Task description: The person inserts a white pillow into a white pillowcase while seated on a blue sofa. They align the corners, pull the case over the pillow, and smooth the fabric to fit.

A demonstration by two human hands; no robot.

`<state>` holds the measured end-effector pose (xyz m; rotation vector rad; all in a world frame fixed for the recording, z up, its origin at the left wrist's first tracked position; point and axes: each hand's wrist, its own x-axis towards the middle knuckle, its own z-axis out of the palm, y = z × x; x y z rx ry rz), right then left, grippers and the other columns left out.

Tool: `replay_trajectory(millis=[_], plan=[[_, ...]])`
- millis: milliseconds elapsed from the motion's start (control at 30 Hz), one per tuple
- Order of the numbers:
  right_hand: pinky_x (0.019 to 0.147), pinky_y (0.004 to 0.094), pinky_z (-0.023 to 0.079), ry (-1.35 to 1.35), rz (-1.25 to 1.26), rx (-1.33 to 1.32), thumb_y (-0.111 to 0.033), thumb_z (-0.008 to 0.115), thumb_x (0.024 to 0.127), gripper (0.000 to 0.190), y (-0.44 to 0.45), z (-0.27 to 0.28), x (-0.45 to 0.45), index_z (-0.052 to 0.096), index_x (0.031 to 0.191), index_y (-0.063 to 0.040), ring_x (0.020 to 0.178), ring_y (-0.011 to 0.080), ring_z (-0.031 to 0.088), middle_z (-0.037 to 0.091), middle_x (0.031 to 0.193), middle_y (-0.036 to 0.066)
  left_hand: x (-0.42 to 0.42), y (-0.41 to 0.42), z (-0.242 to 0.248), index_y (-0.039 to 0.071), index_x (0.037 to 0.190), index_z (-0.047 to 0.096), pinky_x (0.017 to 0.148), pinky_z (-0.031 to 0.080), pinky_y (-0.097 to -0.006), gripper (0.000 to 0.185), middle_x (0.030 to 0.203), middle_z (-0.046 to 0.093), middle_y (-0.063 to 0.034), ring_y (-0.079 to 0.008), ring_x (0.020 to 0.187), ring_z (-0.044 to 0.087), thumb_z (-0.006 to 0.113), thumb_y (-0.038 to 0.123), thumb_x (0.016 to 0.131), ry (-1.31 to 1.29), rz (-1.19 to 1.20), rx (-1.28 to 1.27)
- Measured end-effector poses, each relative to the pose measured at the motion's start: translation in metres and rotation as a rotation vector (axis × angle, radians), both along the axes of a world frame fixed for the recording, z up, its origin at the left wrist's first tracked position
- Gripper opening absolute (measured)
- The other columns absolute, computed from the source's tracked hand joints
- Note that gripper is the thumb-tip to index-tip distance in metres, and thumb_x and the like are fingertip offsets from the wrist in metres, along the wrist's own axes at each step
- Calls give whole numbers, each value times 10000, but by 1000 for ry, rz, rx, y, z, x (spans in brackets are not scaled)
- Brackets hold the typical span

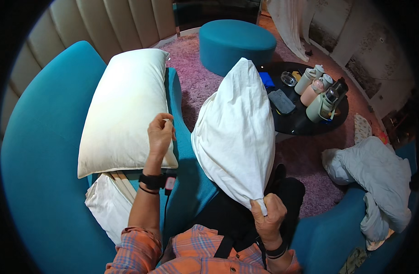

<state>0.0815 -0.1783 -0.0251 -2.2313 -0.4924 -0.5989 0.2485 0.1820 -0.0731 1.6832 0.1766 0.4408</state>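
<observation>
My right hand (269, 214) grips a bunched lower corner of a white pillowcase (235, 130). The pillowcase rises puffed and creased in front of me, narrowing to a peak at its far end. My left hand (160, 135) has its fingers curled at the right side of a white pillow (124, 109). Whether it pinches the pillow's edge cannot be made out. The bare pillow, with a piped seam, lies lengthwise on the teal sofa (52, 144). Under its near end, beside my left forearm, sticks out a crumpled white cloth (108, 205).
A black oval table (295, 126) holds several bottles, a glass ashtray (288, 78) and a grey pouch (282, 101). Behind stands a teal ottoman (236, 44) on a purple rug (185, 58). Rumpled white bedding (373, 174) lies over the sofa part at right.
</observation>
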Motion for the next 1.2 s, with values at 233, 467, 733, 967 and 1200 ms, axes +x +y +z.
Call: replay_trajectory(millis=[233,467,733,967,1200], plan=[[569,442,432,35,-64,-40,-203,809,921,364,7,3,16,517,811,-15,633,378,543,519,710,177,-38,-69,-18,-2,1070,661,639,516,-259,366,813,650,-21,-103,737,625,776,341,1008,332,-342,-54],[562,276,348,416,194,628,-262,682,1064,350,8,21,53,600,830,-15,675,47,406,424,697,-61,-38,-98,-31,86,1007,656,736,554,-286,159,847,670,13,-105,740,640,704,230,1054,308,-386,-673],[524,394,424,-14,336,317,-56,769,966,271,56,71,32,548,813,-20,550,285,523,490,681,108,-41,-79,-46,114,1057,615,737,547,-301,121,822,649,26,-125,699,623,706,76,986,323,-352,-802],[727,397,527,53,-61,130,-301,881,874,476,17,32,25,595,1145,-34,844,281,602,569,1017,123,-28,-90,-93,69,1031,574,624,499,-303,110,792,639,-26,-133,669,613,668,127,1024,212,-243,-347],[812,418,559,-46,50,-118,-96,809,880,437,47,25,33,576,1237,-5,888,335,658,595,1015,146,-21,-84,-131,8,1126,546,801,527,-411,167,969,672,-170,-266,857,646,578,149,1043,151,-42,69]])
